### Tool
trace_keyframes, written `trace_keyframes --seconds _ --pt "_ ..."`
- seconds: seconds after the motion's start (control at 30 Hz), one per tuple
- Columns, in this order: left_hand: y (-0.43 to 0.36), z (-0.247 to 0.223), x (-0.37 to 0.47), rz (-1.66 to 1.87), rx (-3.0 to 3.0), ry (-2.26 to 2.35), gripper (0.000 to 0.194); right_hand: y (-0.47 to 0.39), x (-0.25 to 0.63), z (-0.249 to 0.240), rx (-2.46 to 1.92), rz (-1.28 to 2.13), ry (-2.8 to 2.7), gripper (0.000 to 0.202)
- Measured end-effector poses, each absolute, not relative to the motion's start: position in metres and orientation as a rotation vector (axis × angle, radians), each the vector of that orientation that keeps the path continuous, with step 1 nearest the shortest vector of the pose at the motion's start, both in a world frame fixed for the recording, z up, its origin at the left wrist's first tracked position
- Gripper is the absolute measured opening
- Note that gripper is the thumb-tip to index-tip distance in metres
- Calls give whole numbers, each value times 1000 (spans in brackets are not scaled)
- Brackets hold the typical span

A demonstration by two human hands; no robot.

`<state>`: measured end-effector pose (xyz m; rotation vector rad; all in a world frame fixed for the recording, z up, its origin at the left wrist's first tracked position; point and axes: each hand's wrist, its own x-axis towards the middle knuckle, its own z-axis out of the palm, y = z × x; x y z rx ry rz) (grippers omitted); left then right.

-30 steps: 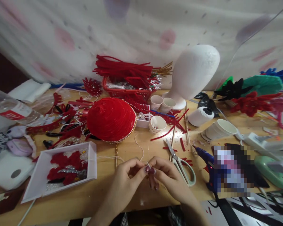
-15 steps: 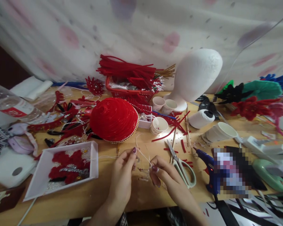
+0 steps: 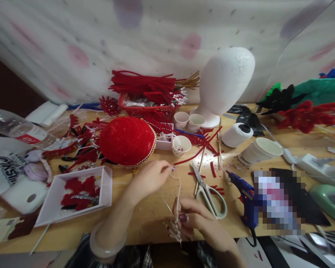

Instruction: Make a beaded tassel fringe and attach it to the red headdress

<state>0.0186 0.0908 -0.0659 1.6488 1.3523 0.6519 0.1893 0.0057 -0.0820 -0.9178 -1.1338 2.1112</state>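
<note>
My left hand (image 3: pixel 152 178) is closed, its fingertips pinching a thin white cord (image 3: pixel 179 188). The cord runs slack from there down to my right hand (image 3: pixel 197 216), closed in a pinch near the table's front edge. From the right fingers hangs a small cluster of white and red beads (image 3: pixel 173 230); its exact form is blurred. A thin shiny strand (image 3: pixel 167 207) slants beside the right fingertips. Scissors (image 3: pixel 209 193) with pale handles lie partly spread just beyond my right hand. A red domed hat (image 3: pixel 127 141) with a beaded rim sits beyond my left hand.
A white tray (image 3: pixel 107 186) of red pieces lies left. A paper cup (image 3: pixel 181 146) with small beads stands ahead. A blue glue gun (image 3: pixel 244 197), thread cone (image 3: pixel 237 134) and larger cup (image 3: pixel 261 150) are on the right. A white foam head (image 3: pixel 226 80) stands behind.
My left hand has moved up and forward with the cord, and my right hand has come slightly nearer to me. The gap between them has grown; the view has shifted a little.
</note>
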Motion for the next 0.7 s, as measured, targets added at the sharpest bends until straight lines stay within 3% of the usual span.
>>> trace_keyframes --seconds 0.27,0.37,0.5,0.7 --pt "46 -69 6 920 1226 1425 36 16 194 -102 -797 1940 -902 17" --pt "21 -73 16 920 1213 1346 32 17 190 -102 -833 1911 -940 17" --pt "9 -77 21 990 1411 1284 13 17 182 -93 -980 1785 -1126 15" --pt "12 -80 5 984 1408 1439 13 18 173 -83 -1178 1605 -1439 21"
